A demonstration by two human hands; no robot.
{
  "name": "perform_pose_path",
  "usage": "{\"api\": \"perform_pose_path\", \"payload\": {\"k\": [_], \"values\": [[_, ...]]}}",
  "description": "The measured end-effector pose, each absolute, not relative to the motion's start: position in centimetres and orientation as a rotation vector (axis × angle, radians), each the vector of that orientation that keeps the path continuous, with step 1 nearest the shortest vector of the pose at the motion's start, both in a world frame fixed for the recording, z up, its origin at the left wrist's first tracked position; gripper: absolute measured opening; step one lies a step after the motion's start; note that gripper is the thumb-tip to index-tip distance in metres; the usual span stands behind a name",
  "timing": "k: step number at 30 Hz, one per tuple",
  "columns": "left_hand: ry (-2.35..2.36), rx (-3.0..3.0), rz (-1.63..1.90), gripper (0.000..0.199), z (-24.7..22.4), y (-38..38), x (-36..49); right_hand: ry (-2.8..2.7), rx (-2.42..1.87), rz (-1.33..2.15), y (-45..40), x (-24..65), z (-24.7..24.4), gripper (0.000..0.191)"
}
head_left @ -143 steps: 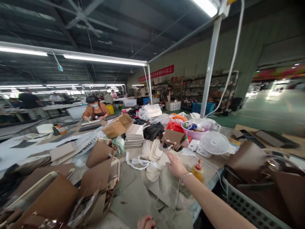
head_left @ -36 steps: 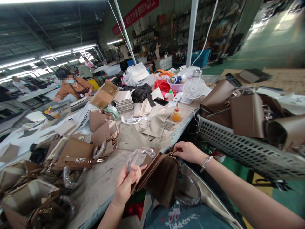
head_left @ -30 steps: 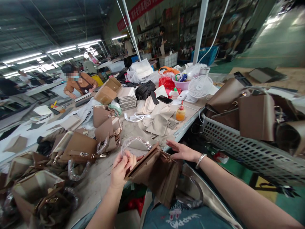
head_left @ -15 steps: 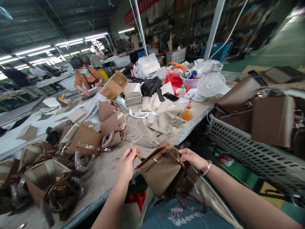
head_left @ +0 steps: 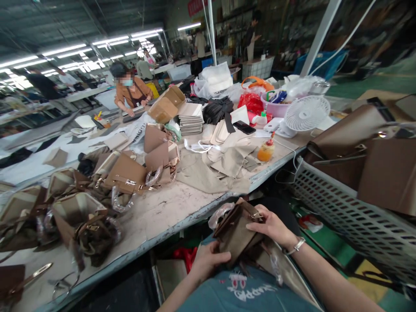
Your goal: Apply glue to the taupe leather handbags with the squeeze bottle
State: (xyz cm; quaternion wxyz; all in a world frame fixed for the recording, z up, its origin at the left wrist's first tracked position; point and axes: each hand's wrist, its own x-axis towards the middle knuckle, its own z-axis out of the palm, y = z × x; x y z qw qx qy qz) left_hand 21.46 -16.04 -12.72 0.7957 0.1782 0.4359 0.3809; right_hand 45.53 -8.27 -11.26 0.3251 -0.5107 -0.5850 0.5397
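Note:
A brown handbag (head_left: pixel 238 232) lies tilted over my lap, just off the table's front edge. Closed on its lower left side is my left hand (head_left: pixel 211 260), thumb across the front panel. My right hand (head_left: pixel 271 225) grips the bag's upper right side near the metal clasp, a bracelet on that wrist. A plastic-wrapped handle (head_left: pixel 221 214) sticks out at the bag's upper left. Several more brown bags (head_left: pixel 125 173) stand and lie on the table (head_left: pixel 162 212) to the left.
A grey perforated basket (head_left: pixel 338 208) with large brown bags is at the right. On the table are fabric pieces (head_left: pixel 208 173), a bottle of orange liquid (head_left: pixel 266 149), a white fan (head_left: pixel 307 112), a phone (head_left: pixel 244 127) and scissors (head_left: pixel 65 284). A masked person (head_left: pixel 133 93) works across the table.
The handbag has come down closer to my lap. My left hand has moved from the handle to the bag's lower left side. The view has shifted left.

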Motion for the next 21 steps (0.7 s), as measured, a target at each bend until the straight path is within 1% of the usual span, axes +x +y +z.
{"api": "perform_pose_path", "payload": {"k": [2,3,6,8,11,14,16,19,21], "values": [[0.941,0.375,0.838,0.053,-12.3,-15.4,21.9,-1.545,-1.415,1.341,-8.2,45.3,-11.5,0.035],[0.97,0.361,0.862,0.051,-12.1,-15.0,22.1,-1.538,-1.433,1.359,-8.2,45.2,-11.5,0.039],[1.056,0.441,0.886,0.038,-10.7,-13.6,22.5,-1.435,-1.308,1.656,-8.4,44.9,-10.7,0.051],[1.018,0.592,0.833,0.028,-9.0,-12.6,22.4,-1.346,-1.165,1.814,-8.4,44.8,-9.5,0.058],[0.952,0.783,0.748,0.026,-5.6,-11.0,22.0,-1.404,-1.072,1.777,-8.0,44.6,-7.0,0.064],[0.889,0.835,0.837,0.031,-2.6,-9.9,22.1,-1.737,-1.153,1.575,-7.6,43.7,-4.3,0.069],[0.869,0.857,0.953,0.03,-1.5,-9.4,22.7,-1.976,-1.341,1.308,-7.6,42.4,-2.9,0.066],[0.952,0.937,1.089,0.021,-1.5,-8.8,23.7,-2.177,-1.556,0.76,-7.3,39.7,-2.0,0.055],[1.063,1.01,1.14,0.016,-2.0,-8.2,24.0,-2.186,-1.604,0.55,-6.6,38.0,-2.2,0.044]]}}
